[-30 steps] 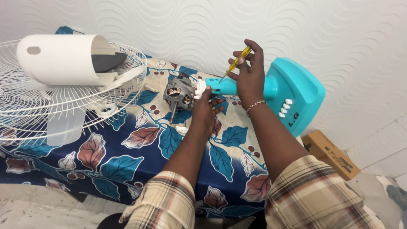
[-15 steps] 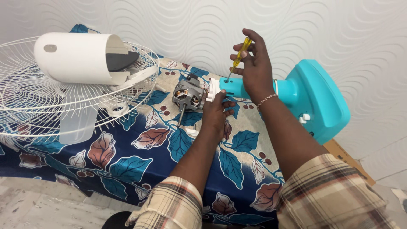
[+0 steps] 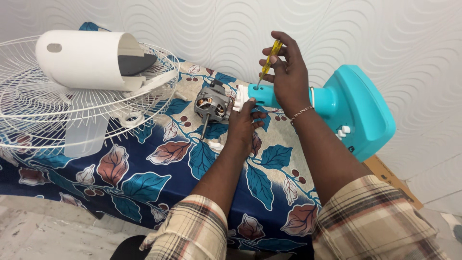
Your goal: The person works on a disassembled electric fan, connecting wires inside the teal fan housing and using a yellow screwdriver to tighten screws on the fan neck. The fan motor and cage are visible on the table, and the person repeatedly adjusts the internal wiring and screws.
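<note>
A bare fan motor [image 3: 211, 105] with its shaft pointing toward me lies on the leaf-patterned cloth [image 3: 159, 173], joined to the neck of a turquoise fan stand [image 3: 356, 110]. My left hand [image 3: 244, 124] grips the white joint piece between motor and neck. My right hand [image 3: 288, 72] holds a yellow-handled screwdriver [image 3: 267, 61] upright, its tip set into the top of the turquoise neck.
A white wire fan grille [image 3: 57, 120] lies at the left with a white motor cover [image 3: 89, 60] resting on it and a clear blade under it. A small white part [image 3: 215, 145] sits beside the shaft. A cardboard box [image 3: 392, 175] stands on the floor at right.
The view has shifted, so everything sits further right and lower in frame. Both hands keep their hold; the screwdriver stays at the neck of the stand.
</note>
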